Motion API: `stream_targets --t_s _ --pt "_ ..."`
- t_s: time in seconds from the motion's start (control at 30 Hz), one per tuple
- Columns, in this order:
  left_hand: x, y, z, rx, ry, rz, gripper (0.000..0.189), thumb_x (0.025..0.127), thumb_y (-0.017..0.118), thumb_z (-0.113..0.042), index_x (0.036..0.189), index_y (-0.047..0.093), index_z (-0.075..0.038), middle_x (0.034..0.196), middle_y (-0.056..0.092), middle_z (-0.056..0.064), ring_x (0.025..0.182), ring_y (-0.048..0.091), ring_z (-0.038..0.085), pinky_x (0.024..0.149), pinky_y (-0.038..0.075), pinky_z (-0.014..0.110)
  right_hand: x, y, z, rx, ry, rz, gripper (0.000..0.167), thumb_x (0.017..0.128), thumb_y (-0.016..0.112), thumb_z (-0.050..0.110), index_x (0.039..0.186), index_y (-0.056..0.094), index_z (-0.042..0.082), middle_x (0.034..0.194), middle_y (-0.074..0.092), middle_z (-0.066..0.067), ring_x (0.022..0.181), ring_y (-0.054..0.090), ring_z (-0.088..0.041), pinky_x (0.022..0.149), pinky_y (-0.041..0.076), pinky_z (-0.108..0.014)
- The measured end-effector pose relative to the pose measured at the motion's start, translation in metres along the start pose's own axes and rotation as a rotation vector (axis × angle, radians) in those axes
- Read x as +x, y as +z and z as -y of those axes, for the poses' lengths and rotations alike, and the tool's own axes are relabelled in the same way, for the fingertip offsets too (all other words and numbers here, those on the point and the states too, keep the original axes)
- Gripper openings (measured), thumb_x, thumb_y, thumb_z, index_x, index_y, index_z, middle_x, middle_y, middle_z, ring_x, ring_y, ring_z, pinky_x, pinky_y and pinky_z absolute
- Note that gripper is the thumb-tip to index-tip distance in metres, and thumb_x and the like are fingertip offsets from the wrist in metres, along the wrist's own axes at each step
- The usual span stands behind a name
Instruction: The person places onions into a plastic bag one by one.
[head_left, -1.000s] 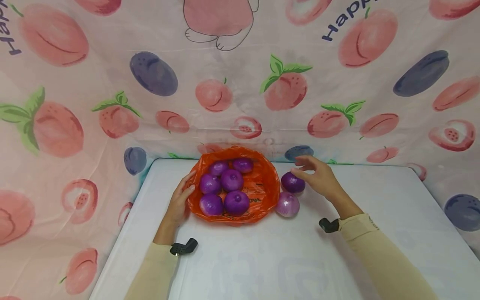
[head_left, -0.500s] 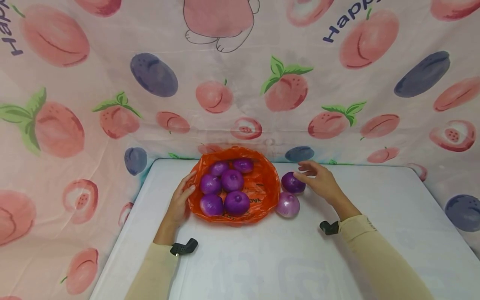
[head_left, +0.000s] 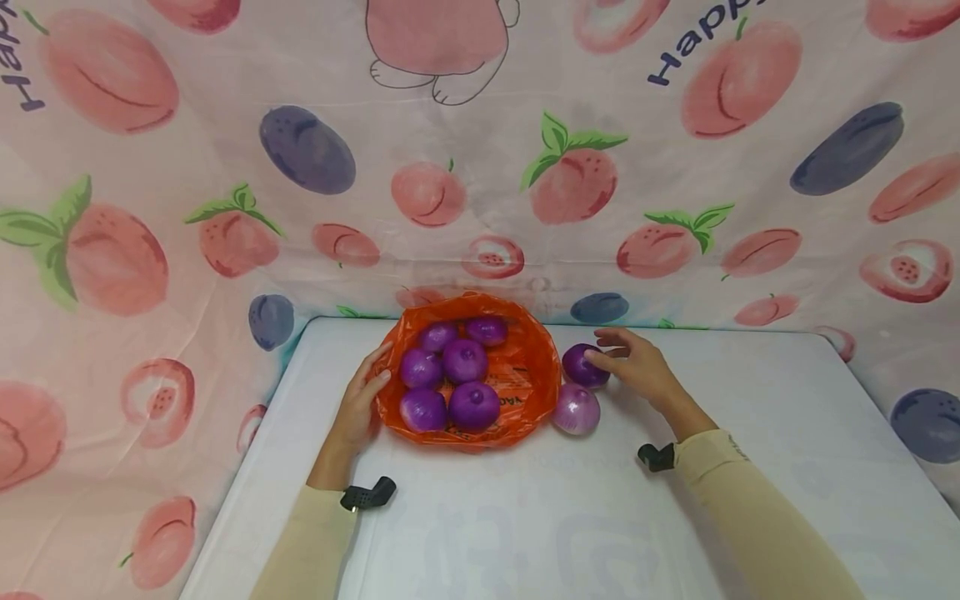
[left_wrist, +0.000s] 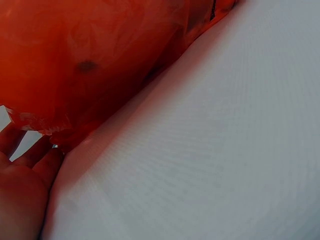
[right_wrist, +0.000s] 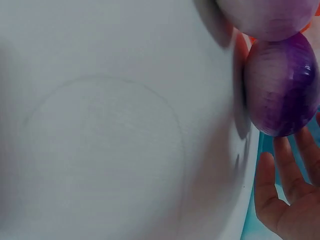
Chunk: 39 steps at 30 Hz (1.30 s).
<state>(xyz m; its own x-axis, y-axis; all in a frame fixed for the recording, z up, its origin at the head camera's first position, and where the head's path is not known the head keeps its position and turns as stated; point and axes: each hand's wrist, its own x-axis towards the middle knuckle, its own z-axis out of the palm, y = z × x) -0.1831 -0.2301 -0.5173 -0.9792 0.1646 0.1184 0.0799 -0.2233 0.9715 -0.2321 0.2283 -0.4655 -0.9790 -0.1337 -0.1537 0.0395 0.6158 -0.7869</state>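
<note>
Your right hand (head_left: 637,362) lies low over the white table (head_left: 600,517), just right of the orange bag (head_left: 517,379). Its fingers are loosely bent and spread, with the fingertips (head_left: 592,358) at the right side of the dark purple onion (head_left: 581,364). The right wrist view shows the fingers (right_wrist: 282,170) right up against that onion (right_wrist: 282,85), but not curled round it, so you are touching at most and have no grip. Your forearm runs back from there toward the near right of the table.

The dark purple onion sits on the table just right of the bag's rim. The paler onion (head_left: 576,409) lies just in front of it, also right beside the bag; the two look to be touching.

Your left hand (head_left: 358,404) rests against the bag's left side, palm toward it, fingers straight and relaxed along the plastic. The left wrist view shows the fingers (left_wrist: 30,152) under the crinkled rim (left_wrist: 35,122).

Five purple onions (head_left: 465,360) lie inside the bag.

The bag sits close to the table's far edge, with the peach-print cloth (head_left: 480,167) rising right behind it. To the right of the bag, past your hand, and in front of it, the tabletop is bare.
</note>
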Motion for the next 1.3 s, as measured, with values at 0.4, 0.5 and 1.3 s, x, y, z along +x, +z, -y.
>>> stream_targets --t_s 0.4,0.5,1.3 --pt "0.0 0.001 -0.001 0.007 0.004 0.01 0.053 0.108 0.047 -0.022 0.159 0.034 -0.015 0.164 0.03 0.006 0.149 0.033 0.026 0.11 0.046 0.022 0.002 0.006 -0.007 -0.023 0.039 0.041 0.084 0.087 0.071 0.063 0.151 0.047 0.013 0.154 0.049 -0.018 0.137 0.05 -0.043 0.104 0.052 -0.056" --pt "-0.001 0.001 -0.001 0.007 0.007 0.014 0.053 0.108 0.046 -0.021 0.159 0.034 -0.015 0.164 0.03 0.007 0.149 0.034 0.025 0.11 0.046 0.022 0.002 0.007 -0.009 -0.024 0.044 0.046 0.085 0.087 0.072 0.062 0.151 0.047 0.013 0.154 0.048 -0.018 0.137 0.05 -0.043 0.105 0.052 -0.056" --pt "0.0 -0.001 0.002 -0.001 0.024 0.024 0.052 0.108 0.045 -0.02 0.159 0.034 -0.014 0.163 0.032 0.006 0.148 0.036 0.022 0.111 0.045 0.022 0.002 0.009 -0.011 -0.064 0.058 0.031 0.08 0.087 0.073 0.06 0.148 0.05 0.014 0.151 0.051 -0.018 0.136 0.05 -0.043 0.102 0.055 -0.053"
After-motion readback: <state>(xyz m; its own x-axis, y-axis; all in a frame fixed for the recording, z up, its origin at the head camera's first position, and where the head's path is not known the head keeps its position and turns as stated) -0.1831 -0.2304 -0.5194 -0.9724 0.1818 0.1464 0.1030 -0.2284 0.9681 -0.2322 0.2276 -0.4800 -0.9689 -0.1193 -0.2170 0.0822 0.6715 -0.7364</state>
